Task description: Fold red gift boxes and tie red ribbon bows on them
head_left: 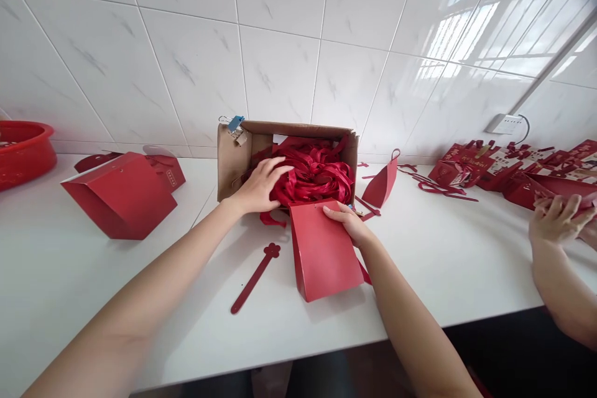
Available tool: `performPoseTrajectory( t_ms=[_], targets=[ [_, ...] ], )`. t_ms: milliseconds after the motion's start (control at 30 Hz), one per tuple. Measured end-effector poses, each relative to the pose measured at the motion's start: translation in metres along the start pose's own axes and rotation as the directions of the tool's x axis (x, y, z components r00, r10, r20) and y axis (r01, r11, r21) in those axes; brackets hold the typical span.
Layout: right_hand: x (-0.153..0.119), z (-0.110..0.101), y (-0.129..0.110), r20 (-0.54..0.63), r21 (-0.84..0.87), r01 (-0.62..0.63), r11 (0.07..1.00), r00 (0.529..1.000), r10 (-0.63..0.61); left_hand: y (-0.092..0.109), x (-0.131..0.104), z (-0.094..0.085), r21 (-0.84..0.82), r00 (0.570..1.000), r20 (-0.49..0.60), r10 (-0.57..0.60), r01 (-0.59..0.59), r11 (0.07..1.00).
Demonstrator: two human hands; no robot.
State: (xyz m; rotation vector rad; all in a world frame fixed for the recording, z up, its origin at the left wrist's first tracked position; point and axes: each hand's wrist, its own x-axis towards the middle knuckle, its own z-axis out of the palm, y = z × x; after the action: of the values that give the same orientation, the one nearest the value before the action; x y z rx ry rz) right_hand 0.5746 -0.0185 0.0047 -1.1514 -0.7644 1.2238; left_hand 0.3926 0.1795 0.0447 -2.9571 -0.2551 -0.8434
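My right hand [349, 222] pinches the top edge of a red folded paper box [326, 255], thumb in front, just before the cardboard carton. The carton [303, 129] holds a heap of shiny red ribbons [317, 171]. At the carton's left front, my left hand [263, 186] reaches over its edge with fingers apart, its fingertips at the ribbons; no ribbon shows gripped in it. A dark red strip with a flower-shaped end [254, 280] lies on the white table, left of the red box.
Larger red boxes [124, 196] and a red basin [28, 152] stand at the left. Right of the carton are a small red box [381, 183], loose strips [443, 188] and many decorated boxes [494, 168]. Another person's hands [557, 217] work at the far right.
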Motion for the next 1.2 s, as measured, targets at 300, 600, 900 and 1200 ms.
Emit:
performPoseTrajectory(
  t_ms=[300, 600, 900, 1200],
  targets=[
    [-0.003, 0.004, -0.001, 0.050, 0.003, -0.010, 1.000, 0.999, 0.010, 0.012, 0.082, 0.032, 0.207, 0.861, 0.507, 0.047, -0.174, 0.963],
    [-0.002, 0.004, -0.001, 0.073, 0.021, -0.003, 1.000, 0.997, 0.001, -0.014, 0.094, 0.013, 0.178, 0.978, 0.182, -0.098, 0.066, 0.982],
    [0.000, 0.002, 0.000, 0.079, 0.017, 0.021, 1.000, 0.997, -0.022, -0.050, 0.099, -0.044, 0.259, 0.825, -0.234, -0.515, 0.563, 0.785],
    [0.003, 0.000, 0.002, 0.121, -0.027, 0.012, 1.000, 0.993, -0.008, -0.042, 0.081, -0.001, 0.335, 0.846, 0.403, -0.349, 0.218, 0.917]
  ],
)
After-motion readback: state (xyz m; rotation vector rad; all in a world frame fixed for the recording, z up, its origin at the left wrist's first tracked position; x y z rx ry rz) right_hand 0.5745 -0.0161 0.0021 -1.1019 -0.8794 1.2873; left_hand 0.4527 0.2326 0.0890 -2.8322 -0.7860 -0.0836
